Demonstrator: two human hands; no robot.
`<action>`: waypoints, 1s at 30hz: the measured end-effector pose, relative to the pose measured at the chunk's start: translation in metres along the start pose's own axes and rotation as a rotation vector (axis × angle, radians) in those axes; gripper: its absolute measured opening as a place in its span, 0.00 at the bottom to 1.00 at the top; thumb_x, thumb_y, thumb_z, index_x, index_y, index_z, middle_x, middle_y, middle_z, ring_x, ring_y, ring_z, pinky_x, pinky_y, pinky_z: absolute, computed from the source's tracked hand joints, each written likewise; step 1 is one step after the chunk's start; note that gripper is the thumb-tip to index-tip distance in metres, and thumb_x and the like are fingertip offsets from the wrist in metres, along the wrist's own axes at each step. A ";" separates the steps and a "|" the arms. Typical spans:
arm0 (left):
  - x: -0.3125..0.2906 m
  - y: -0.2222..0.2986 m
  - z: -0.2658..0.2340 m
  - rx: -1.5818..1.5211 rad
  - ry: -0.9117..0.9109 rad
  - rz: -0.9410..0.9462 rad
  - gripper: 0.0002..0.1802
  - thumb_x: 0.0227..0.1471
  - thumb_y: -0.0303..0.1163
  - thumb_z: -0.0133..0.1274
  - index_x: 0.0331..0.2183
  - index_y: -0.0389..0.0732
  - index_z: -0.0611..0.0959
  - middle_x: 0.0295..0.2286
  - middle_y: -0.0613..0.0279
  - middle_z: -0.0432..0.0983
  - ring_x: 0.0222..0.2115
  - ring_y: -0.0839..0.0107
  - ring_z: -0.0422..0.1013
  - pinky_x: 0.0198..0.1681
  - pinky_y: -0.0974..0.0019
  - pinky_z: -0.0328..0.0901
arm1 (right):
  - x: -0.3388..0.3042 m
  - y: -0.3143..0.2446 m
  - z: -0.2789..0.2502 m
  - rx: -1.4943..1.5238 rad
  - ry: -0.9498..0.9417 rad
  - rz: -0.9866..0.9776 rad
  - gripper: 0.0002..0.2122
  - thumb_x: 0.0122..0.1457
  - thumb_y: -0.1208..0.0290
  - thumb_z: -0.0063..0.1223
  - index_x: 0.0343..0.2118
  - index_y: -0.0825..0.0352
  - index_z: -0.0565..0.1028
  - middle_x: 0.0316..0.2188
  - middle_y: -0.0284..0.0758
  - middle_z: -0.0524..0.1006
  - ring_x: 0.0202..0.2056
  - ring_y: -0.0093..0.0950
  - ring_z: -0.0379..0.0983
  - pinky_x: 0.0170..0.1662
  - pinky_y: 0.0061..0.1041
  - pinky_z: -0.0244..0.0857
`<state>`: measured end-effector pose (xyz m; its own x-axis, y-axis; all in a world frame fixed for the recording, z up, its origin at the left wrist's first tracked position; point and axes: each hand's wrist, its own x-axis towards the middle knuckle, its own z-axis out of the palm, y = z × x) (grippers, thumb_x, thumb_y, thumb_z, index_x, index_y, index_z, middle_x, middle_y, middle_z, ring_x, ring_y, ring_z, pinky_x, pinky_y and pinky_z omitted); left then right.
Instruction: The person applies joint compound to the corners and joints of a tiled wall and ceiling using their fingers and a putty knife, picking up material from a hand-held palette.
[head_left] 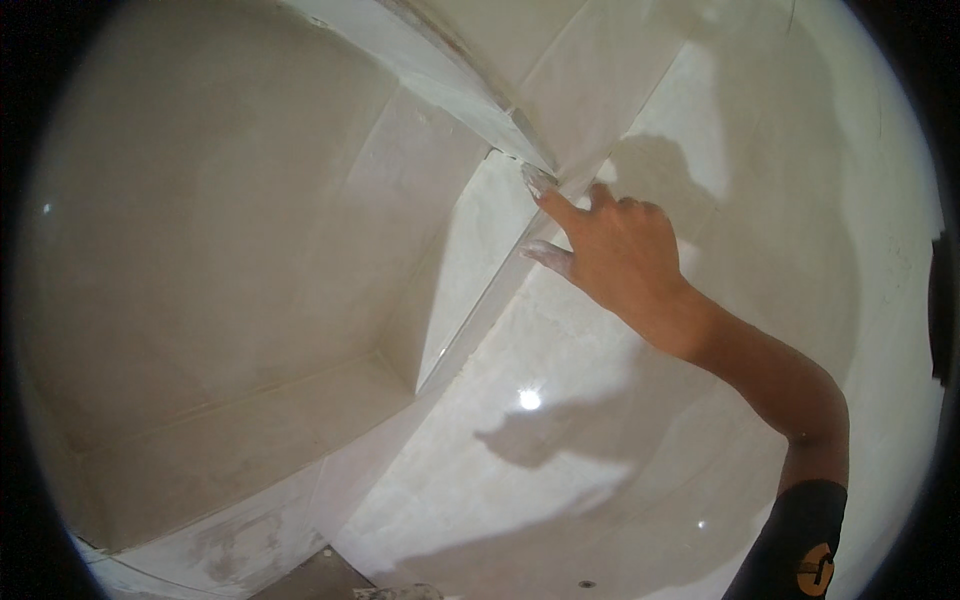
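My right hand reaches up and left to a corner of a recessed niche lined with smooth beige tiles. Its index fingertip, coated in whitish paste or dust, touches the joint where the narrow tile edge strip meets the upper ledge. The thumb, also whitened, sticks out apart beside the strip, while the other fingers curl loosely. No object shows in this hand. My left hand is out of view.
The niche's back panel fills the left side. Pale glossy tiles with arm shadows lie below and right. A small round metal fitting and a dark grey-brown flat piece show at the lower edge.
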<state>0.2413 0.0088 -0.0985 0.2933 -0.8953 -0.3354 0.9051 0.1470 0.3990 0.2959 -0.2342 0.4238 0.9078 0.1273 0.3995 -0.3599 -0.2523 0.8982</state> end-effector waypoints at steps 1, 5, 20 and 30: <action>-0.003 0.002 0.002 -0.002 0.001 0.010 0.28 0.59 0.48 0.36 0.52 0.37 0.67 0.47 0.50 0.70 0.45 0.57 0.70 0.45 0.59 0.68 | -0.001 -0.001 -0.003 0.018 -0.012 0.000 0.28 0.50 0.45 0.53 0.50 0.57 0.70 0.16 0.36 0.70 0.12 0.27 0.65 0.15 0.23 0.58; -0.009 -0.005 0.003 0.013 -0.001 0.023 0.29 0.59 0.49 0.36 0.52 0.36 0.67 0.48 0.50 0.69 0.46 0.57 0.70 0.46 0.59 0.68 | -0.021 -0.004 -0.027 0.042 -0.129 0.047 0.28 0.50 0.45 0.53 0.50 0.59 0.70 0.16 0.36 0.70 0.12 0.28 0.66 0.15 0.23 0.59; -0.004 -0.010 0.009 0.025 -0.021 0.000 0.30 0.58 0.50 0.37 0.52 0.35 0.67 0.47 0.49 0.69 0.46 0.55 0.69 0.47 0.57 0.68 | -0.030 0.000 -0.031 0.100 -0.126 0.093 0.28 0.52 0.45 0.49 0.51 0.61 0.68 0.12 0.35 0.69 0.12 0.28 0.67 0.14 0.26 0.58; 0.002 -0.018 0.013 0.012 -0.036 -0.003 0.30 0.58 0.49 0.37 0.52 0.34 0.66 0.47 0.48 0.69 0.46 0.54 0.69 0.47 0.56 0.67 | 0.003 0.011 -0.015 0.201 -0.139 0.062 0.29 0.54 0.45 0.47 0.52 0.62 0.68 0.11 0.36 0.71 0.14 0.33 0.70 0.18 0.29 0.62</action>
<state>0.2212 -0.0010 -0.0953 0.2790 -0.9104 -0.3055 0.9020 0.1394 0.4086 0.2918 -0.2220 0.4376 0.9113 -0.0242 0.4109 -0.3783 -0.4430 0.8128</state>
